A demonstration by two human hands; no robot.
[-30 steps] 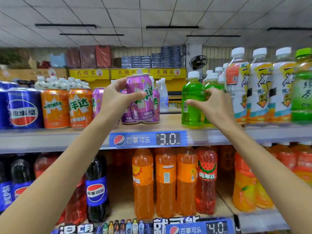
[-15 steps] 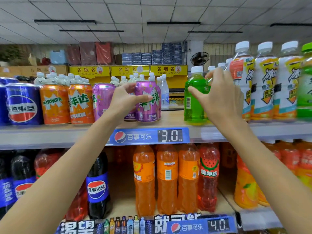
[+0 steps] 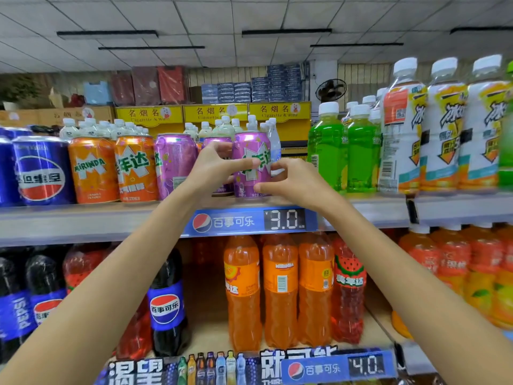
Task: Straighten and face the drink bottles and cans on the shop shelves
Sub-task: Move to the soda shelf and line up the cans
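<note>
A purple Mirinda can (image 3: 251, 151) stands upright on the upper shelf (image 3: 111, 218), its label facing me. My left hand (image 3: 213, 168) grips its left side, thumb across the front. My right hand (image 3: 294, 179) holds its right side and lower edge. Another purple can (image 3: 175, 162) stands to the left, and a third purple can (image 3: 216, 140) sits half hidden behind my left hand. Orange Mirinda cans (image 3: 111, 168) and blue Pepsi cans (image 3: 41, 170) line the left. Green bottles (image 3: 344, 151) stand to the right.
White-and-yellow tea bottles (image 3: 444, 129) fill the upper right. The lower shelf holds orange soda bottles (image 3: 280, 290), a watermelon bottle (image 3: 348, 287) and Pepsi bottles (image 3: 166, 304). Blue price tags (image 3: 249, 222) run along the shelf edges. Small white bottles (image 3: 105, 127) stand behind the cans.
My left hand set the purple can down on the shelf. My right hand left the green bottle and moved left onto the can.
</note>
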